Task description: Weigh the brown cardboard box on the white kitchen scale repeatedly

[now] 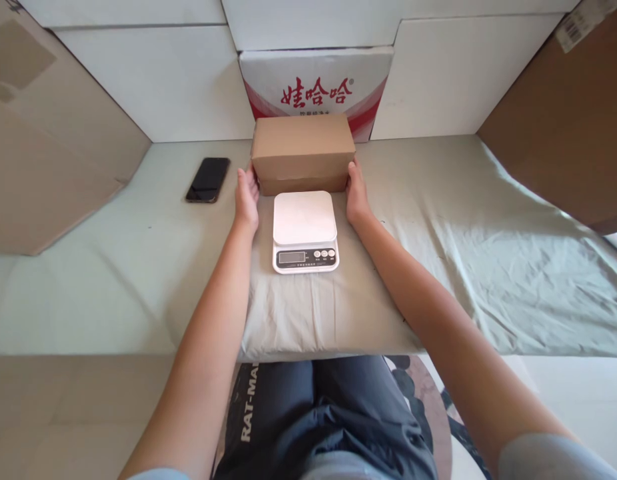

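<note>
A brown cardboard box [303, 153] stands behind a white digital kitchen scale [304, 220] on the cloth-covered surface. My left hand [247, 193] presses against the box's left side, its fingers partly hidden behind the edge. On the opposite side my right hand [356, 190] holds the box, with the thumb along the front corner. Between my wrists lies the scale, its display and buttons facing me; the display looks blank and nothing rests on the platform.
Left of my left hand lies a black smartphone [208, 179]. A white-and-red printed carton [316, 73] stands behind the box. Large brown cartons flank the left [53, 147] and right [563, 127]. The pale green cloth [308, 313] hangs over the front edge.
</note>
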`<state>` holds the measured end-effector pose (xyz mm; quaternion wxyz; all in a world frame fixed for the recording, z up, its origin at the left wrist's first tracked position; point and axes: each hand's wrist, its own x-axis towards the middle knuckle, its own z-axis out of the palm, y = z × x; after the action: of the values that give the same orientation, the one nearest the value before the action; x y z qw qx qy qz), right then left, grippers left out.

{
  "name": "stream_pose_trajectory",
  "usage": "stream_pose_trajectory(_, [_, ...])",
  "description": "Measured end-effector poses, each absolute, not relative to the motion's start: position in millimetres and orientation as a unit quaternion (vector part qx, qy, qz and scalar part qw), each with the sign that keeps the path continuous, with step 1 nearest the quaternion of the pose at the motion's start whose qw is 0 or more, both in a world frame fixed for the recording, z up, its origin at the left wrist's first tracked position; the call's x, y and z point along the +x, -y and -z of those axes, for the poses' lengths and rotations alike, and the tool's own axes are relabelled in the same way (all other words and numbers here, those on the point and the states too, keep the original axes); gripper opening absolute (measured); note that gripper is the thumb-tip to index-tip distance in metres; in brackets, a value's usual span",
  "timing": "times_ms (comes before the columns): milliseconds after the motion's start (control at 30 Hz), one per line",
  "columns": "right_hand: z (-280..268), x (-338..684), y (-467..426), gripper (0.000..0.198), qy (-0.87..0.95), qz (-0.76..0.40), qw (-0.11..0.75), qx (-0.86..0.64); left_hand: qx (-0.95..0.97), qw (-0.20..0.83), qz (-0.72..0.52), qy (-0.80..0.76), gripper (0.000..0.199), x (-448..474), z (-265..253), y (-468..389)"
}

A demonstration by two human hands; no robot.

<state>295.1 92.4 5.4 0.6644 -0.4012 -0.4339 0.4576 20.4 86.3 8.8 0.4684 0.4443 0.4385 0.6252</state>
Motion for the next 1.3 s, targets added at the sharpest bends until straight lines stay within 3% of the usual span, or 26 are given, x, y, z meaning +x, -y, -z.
stream_pose_trajectory(133, [-11.9,292.9,-89.0,0.082,0.470,-0.447,0.654,-0.390,0.452,0.485,-0.605,-0.442,0.086,26.5,-14.3,-81.6])
stream_pose_trajectory(267, [-19.6,292.8,-81.6,0.104,0.499,-0.442,0.631,-0.397,0.466,0.480,-0.592,-0.449,0.076,27.6,-16.2,-79.8])
stream_pose_trajectory(500, [-23.3,297.5,-92.3,0.118,0.536,-0.408,0.615,-0.410,0.497,0.449,-0.594,-0.445,0.094,23.9,-20.4,-85.4])
stream_pose_trajectory(733, [-68.9,313.4,-15.5,0.100,0.644,-0.307,0.582,-0.390,0.564,0.402,-0.609,-0.386,0.111,19.0,-53.7,-31.5])
stream_pose_trajectory(933, [-64.9,307.8,76.2,0.088,0.645,-0.322,0.578,-0.383,0.557,0.367,-0.630,-0.397,0.099,21.6,-56.9,59.9])
stream_pose_trajectory(1300, [-43.7,306.6,76.1,0.089,0.640,-0.345,0.573,-0.378,0.531,0.330,-0.635,-0.454,0.108,23.9,-29.3,79.6])
